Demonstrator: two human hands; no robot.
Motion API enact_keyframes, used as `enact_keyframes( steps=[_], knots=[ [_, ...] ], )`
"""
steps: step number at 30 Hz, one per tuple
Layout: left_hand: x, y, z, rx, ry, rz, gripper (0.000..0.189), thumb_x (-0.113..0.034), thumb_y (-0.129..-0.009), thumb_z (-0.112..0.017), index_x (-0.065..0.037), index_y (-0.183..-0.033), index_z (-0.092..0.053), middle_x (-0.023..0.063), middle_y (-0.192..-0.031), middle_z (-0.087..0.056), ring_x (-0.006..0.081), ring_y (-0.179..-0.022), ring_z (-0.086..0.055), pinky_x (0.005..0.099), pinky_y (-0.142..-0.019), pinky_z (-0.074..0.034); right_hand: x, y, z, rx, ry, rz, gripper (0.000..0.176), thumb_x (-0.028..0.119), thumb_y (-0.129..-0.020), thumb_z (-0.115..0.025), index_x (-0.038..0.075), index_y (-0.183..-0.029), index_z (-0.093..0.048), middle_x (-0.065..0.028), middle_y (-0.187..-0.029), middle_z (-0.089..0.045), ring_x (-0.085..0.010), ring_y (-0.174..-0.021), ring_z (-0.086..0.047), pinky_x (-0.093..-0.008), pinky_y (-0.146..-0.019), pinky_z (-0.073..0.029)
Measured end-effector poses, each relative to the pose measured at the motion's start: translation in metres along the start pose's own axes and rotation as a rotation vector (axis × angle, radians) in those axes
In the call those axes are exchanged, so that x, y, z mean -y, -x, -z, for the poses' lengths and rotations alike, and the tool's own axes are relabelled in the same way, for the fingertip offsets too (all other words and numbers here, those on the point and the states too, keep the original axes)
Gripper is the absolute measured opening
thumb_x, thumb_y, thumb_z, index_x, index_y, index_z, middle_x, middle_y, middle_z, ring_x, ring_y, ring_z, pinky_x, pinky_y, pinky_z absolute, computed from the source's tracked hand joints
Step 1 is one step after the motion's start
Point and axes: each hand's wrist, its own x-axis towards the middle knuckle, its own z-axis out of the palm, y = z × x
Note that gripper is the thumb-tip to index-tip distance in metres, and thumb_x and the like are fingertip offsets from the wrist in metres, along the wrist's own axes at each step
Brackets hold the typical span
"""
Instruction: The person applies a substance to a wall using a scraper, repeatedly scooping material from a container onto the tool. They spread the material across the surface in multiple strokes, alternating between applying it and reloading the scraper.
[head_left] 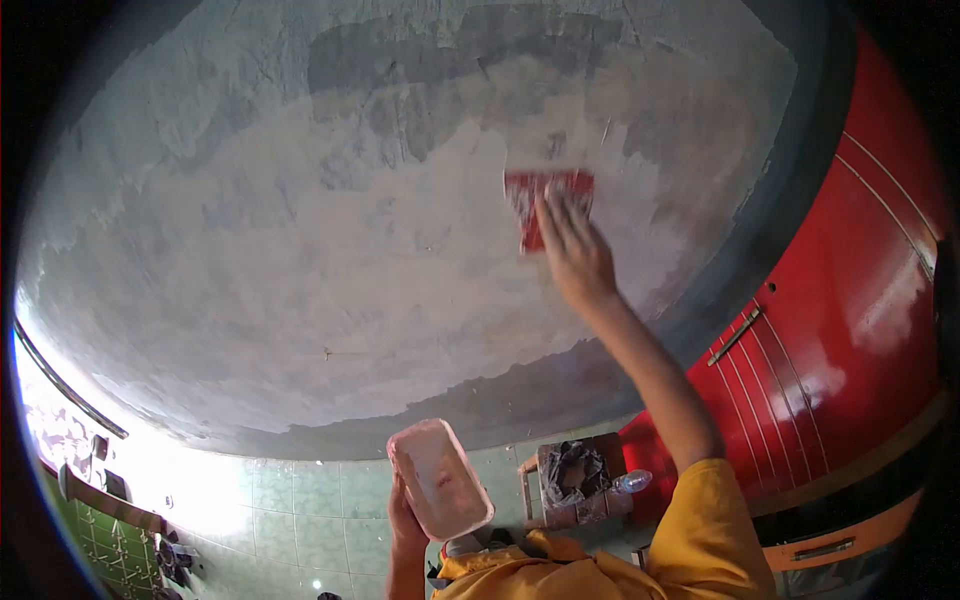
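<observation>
My right hand (580,258) is stretched up to the wall (400,260), with its fingers pressed along a red putty spreader (530,205). The spreader's wide edge points upward, and pale putty is smeared over its face. Low in front of my body, my left hand (403,518) grips a shallow rectangular tub (440,480) by its left side. Pale residue coats the inside of the tub. Patches of light filler cover much of the grey wall, leaving darker areas along the top, right and lower edges.
A red door (800,370) with a handle (735,337) is on the right. Below the wall, a small stool (590,510) bears a crumpled black plastic bag (573,472) and a clear plastic bottle (631,482). Green tiles (310,500) cover the floor. Bright light enters at left.
</observation>
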Motion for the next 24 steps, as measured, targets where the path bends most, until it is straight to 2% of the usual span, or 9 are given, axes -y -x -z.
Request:
enact_keyframes(
  steps=[4, 6, 7, 9, 10, 14, 19, 23, 24],
  knots=[
    [0.004, -0.005, 0.015, -0.026, 0.019, -0.008, 0.059, -0.045, -0.109, -0.043, -0.011, -0.157, -0.036, 0.0110, -0.148, -0.049, 0.0278, -0.133, -0.052, 0.0450, -0.111, -0.046, 0.011, 0.033, 0.004, 0.099, -0.211, -0.063, 0.039, 0.003, -0.092, -0.058, 0.001, -0.131, -0.065, -0.0212, -0.127, -0.069, -0.0338, -0.115, -0.069, -0.0423, -0.094, -0.057],
    [0.003, -0.002, 0.016, -0.023, -0.013, -0.017, 0.059, -0.045, -0.109, -0.044, -0.011, -0.157, -0.036, 0.0103, -0.148, -0.049, 0.0273, -0.134, -0.051, 0.0449, -0.111, -0.046, -0.011, -0.012, 0.029, -0.093, -0.159, -0.052, 0.034, 0.004, -0.094, -0.057, 0.004, -0.126, -0.069, -0.0175, -0.115, -0.074, -0.0332, -0.101, -0.073, -0.0422, -0.087, -0.059],
    [0.004, -0.002, 0.019, -0.046, -0.035, -0.022, 0.060, -0.047, -0.108, -0.043, -0.011, -0.155, -0.037, 0.0115, -0.146, -0.051, 0.0284, -0.132, -0.053, 0.0462, -0.110, -0.047, -0.022, -0.042, 0.054, 0.034, -0.169, -0.211, 0.036, 0.004, -0.095, -0.055, 0.008, -0.128, -0.067, -0.0158, -0.113, -0.075, -0.0339, -0.097, -0.073, -0.0415, -0.084, -0.059],
    [0.007, -0.005, 0.023, -0.090, -0.080, -0.037, 0.062, -0.051, -0.107, -0.042, -0.009, -0.153, -0.040, 0.0138, -0.142, -0.053, 0.0308, -0.128, -0.056, 0.0490, -0.107, -0.049, -0.065, -0.096, 0.078, -0.026, -0.222, -0.306, 0.041, 0.002, -0.094, -0.055, 0.010, -0.133, -0.065, -0.0167, -0.121, -0.072, -0.0348, -0.106, -0.071, -0.0412, -0.091, -0.057],
    [0.006, -0.004, 0.024, -0.066, -0.053, -0.024, 0.060, -0.049, -0.108, -0.043, -0.010, -0.154, -0.039, 0.0122, -0.144, -0.052, 0.0298, -0.130, -0.054, 0.0477, -0.109, -0.048, -0.084, -0.106, 0.079, -0.180, -0.063, -0.147, 0.042, 0.001, -0.094, -0.055, 0.010, -0.134, -0.064, -0.0174, -0.124, -0.071, -0.0345, -0.109, -0.070, -0.0412, -0.093, -0.056],
    [0.004, 0.000, 0.014, -0.046, 0.009, -0.040, 0.058, -0.045, -0.109, -0.044, -0.011, -0.156, -0.037, 0.0095, -0.149, -0.049, 0.0283, -0.134, -0.052, 0.0456, -0.111, -0.046, -0.082, -0.058, 0.038, -0.045, 0.026, -0.095, 0.042, 0.001, -0.091, -0.058, 0.003, -0.133, -0.063, -0.0203, -0.129, -0.067, -0.0361, -0.119, -0.065, -0.0431, -0.097, -0.055],
    [0.010, 0.000, 0.010, -0.060, 0.038, -0.019, 0.059, -0.047, -0.109, -0.043, -0.011, -0.155, -0.039, 0.0113, -0.148, -0.051, 0.0298, -0.132, -0.054, 0.0472, -0.109, -0.047, -0.018, 0.037, 0.007, 0.029, -0.190, -0.091, 0.040, -0.003, -0.088, -0.060, 0.003, -0.127, -0.066, -0.0181, -0.116, -0.072, -0.0335, -0.102, -0.071, -0.0402, -0.084, -0.059],
    [0.001, 0.001, 0.001, -0.050, 0.000, -0.022, 0.061, -0.049, -0.108, -0.043, -0.010, -0.155, -0.038, 0.0125, -0.147, -0.052, 0.0309, -0.130, -0.055, 0.0480, -0.109, -0.048, -0.016, -0.052, 0.066, 0.112, -0.256, -0.191, 0.043, -0.003, -0.087, -0.059, 0.000, -0.130, -0.063, -0.0169, -0.120, -0.072, -0.0326, -0.107, -0.070, -0.0409, -0.089, -0.058],
    [0.002, 0.001, 0.001, -0.046, -0.009, -0.026, 0.061, -0.049, -0.108, -0.043, -0.010, -0.155, -0.038, 0.0127, -0.147, -0.052, 0.0312, -0.130, -0.055, 0.0481, -0.109, -0.048, -0.018, -0.071, 0.060, 0.019, -0.234, -0.119, 0.044, -0.002, -0.087, -0.059, 0.000, -0.131, -0.062, -0.0175, -0.121, -0.071, -0.0332, -0.109, -0.069, -0.0413, -0.091, -0.057]
  ],
)
